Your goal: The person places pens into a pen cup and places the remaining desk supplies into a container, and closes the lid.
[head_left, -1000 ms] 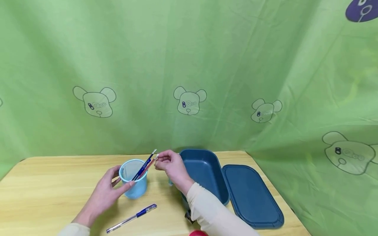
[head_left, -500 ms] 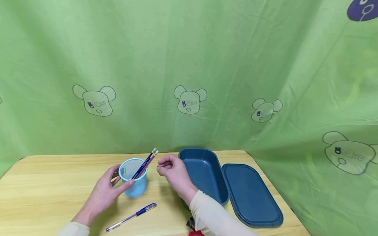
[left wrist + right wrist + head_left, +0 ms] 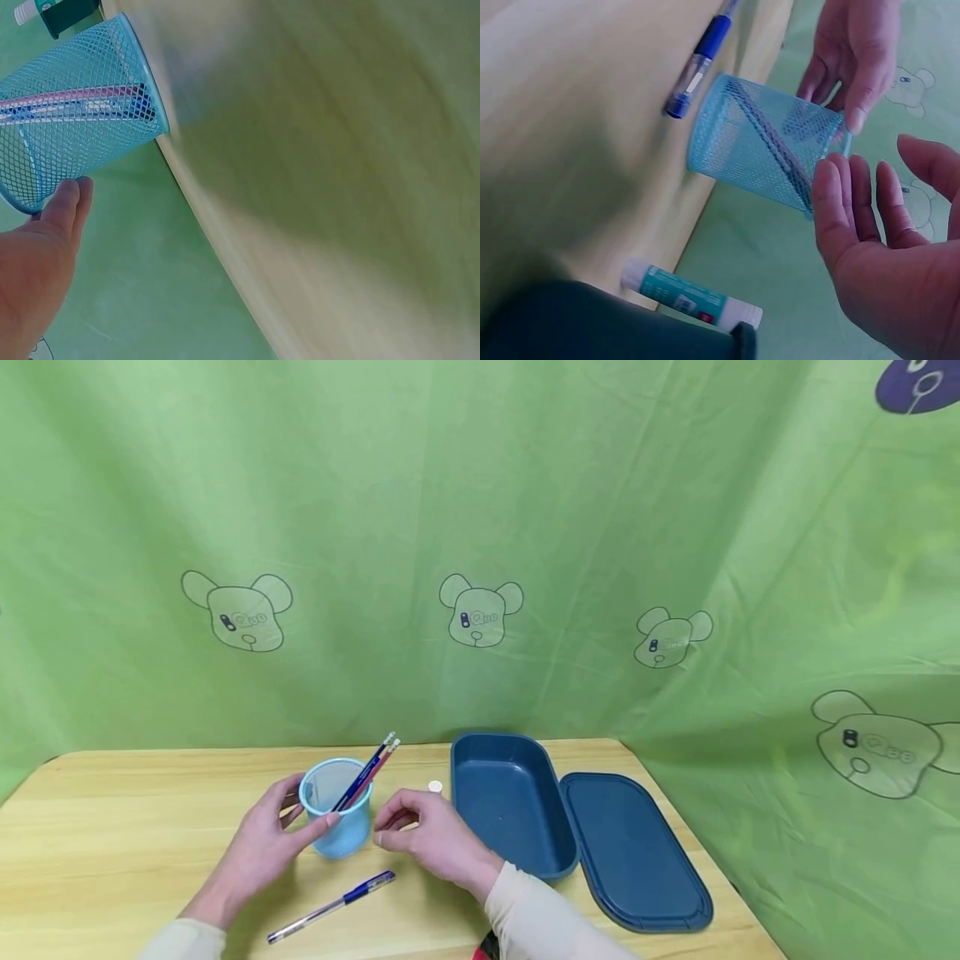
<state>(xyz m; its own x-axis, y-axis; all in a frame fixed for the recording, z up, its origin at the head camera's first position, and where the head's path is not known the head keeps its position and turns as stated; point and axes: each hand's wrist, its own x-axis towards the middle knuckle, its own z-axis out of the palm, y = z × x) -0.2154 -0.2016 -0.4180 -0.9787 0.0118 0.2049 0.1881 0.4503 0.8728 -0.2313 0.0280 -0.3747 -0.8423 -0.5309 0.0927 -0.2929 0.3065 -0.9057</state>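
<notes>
We see the left hand [image 3: 258,839] gripping a light blue mesh cup [image 3: 341,837], its thumb on the near side of the rim and its other fingers reaching round the side. The cup stands on the table [image 3: 150,827] between the two hands, its mouth up. Inside, a blue pencil [image 3: 369,771] and a red pencil [image 3: 381,770] lean side by side, their eraser ends poking out over the rim toward the right hand [image 3: 435,837].

That right hand, as we look at it, holds nothing: its fingers are loosely bent, and in the right wrist view the thumb stands apart from them. It is just beside the cup, but we cannot tell whether a fingertip touches it.

Nearer to us than both hands, a clear pen [image 3: 330,908] lies slantwise on the table, its blue end pointing to the right hand's side. Just past the right hand stands a glue stick [image 3: 682,292] with white ends. To the right of that hand we find a dark blue box [image 3: 517,814], open at the top, with a matching lid [image 3: 637,856] lying flat beside it, farther out. By the right sleeve [image 3: 547,918], a red and black thing [image 3: 487,947] is mostly hidden. Beyond both hands hangs a green curtain [image 3: 360,485] printed with bear heads.
</notes>
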